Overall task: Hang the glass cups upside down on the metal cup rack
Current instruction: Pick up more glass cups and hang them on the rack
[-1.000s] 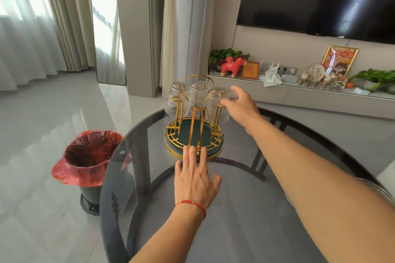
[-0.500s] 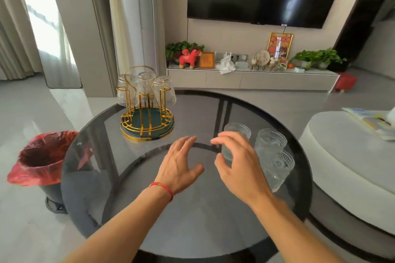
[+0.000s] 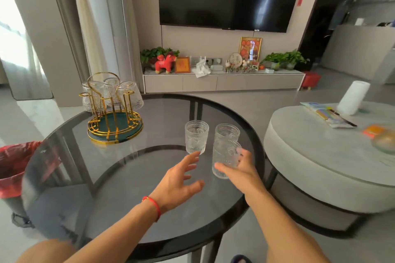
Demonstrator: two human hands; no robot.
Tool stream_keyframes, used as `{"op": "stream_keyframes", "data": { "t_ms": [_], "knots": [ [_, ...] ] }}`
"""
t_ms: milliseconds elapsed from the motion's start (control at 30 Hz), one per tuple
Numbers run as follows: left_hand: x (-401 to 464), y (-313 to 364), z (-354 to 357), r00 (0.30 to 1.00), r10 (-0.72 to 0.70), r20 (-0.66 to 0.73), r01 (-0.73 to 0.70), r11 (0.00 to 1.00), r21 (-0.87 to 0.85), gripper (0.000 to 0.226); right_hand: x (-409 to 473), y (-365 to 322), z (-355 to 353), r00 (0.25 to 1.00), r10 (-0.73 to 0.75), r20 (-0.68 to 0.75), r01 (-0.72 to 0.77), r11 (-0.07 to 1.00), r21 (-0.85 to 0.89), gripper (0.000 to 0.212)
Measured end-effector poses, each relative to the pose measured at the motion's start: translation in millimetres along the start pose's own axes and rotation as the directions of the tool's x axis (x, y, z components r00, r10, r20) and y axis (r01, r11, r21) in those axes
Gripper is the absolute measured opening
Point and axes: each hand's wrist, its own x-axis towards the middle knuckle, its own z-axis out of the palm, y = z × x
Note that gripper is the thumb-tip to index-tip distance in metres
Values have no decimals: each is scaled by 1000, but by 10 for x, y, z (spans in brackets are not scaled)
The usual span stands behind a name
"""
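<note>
Gold wire cup rack, round dark glass table's far-left edge: three cups hung. Three upright ribbed glass cups remain near right edge. Right hand grips nearest cup; left hand splayed, empty.

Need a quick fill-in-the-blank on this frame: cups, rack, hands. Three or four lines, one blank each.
1. The right hand is closing around the nearest of ____ upright glass cups on the round glass table.
2. The cups already on the gold metal cup rack hang ____ side down.
3. The left hand, spread with nothing in it, wears a ____ string bracelet.
4. The rack's round base holds a dark ____ tray.

Missing words: three; open; red; green
</note>
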Motion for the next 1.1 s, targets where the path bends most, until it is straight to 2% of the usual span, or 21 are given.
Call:
{"op": "stream_keyframes", "data": {
  "t_ms": [67, 200, 300, 400, 467, 567, 633, 733, 767, 833, 933, 1000, 1033, 1067, 1100],
  "knots": [
    [-4, -17, 1, 1000, -8, 4, 8, 1000, -18, 77, 45, 17, 38, 999, -4, -34, 2, 998, -70, 88],
    [-23, -67, -44, 1000, -26, -2, 25, 995, -98, 80, 30, 25, 156, 992, -54, -114, 40, 991, -124, 66],
    [-9, -34, -91, 998, -57, -19, 53, 986, -159, 88, -143, -22, 314, 981, -118, -154, 92, 983, -161, 66],
    [-6, 37, -151, 995, -92, -45, 83, 979, -184, 103, -352, -122, 499, 956, -291, -46, 270, 927, -261, 62],
    [-17, 77, -237, 988, -101, -118, 80, 983, -164, 101, -432, -181, 621, 925, -380, 32, 375, 892, -253, 66],
    [-6, 75, -477, 948, -152, -279, 99, 976, -193, 80, -403, -285, 758, 904, -416, 104, 425, 900, -99, 76],
    [32, 100, -648, 930, -207, -303, 109, 945, -309, 72, -357, -352, 777, 904, -386, 184, 380, 923, 66, 76],
    [78, 52, -932, 908, -317, -274, 114, 816, -567, 73, -239, -476, 947, 902, -279, 331, 131, 905, 406, 54],
    [89, 27, -1004, 901, -343, -266, 120, 786, -607, 78, -180, -512, 1021, 894, -253, 369, 42, 868, 494, 45],
    [111, -53, -1121, 895, -361, -262, 121, 762, -636, 90, -78, -600, 1176, 880, -261, 396, -20, 815, 579, 37],
    [192, -232, -1351, 895, -332, -300, 95, 795, -599, 91, 105, -758, 1413, 899, -268, 346, -16, 770, 638, 34],
    [220, -433, -1563, 864, -336, -376, 105, 849, -518, 75, 240, -877, 1550, 924, -241, 297, -2, 773, 635, 36],
    [228, -575, -1659, 834, -332, -441, 138, 899, -415, 65, 307, -944, 1601, 933, -242, 267, 25, 784, 621, 40],
    [229, -758, -1743, 808, -305, -505, 205, 948, -243, 57, 368, -1029, 1648, 936, -258, 240, 69, 803, 591, 45],
    [215, -933, -1777, 802, -268, -534, 289, 956, -47, 53, 412, -1130, 1673, 932, -286, 222, 118, 820, 560, 50]
  ]
}}
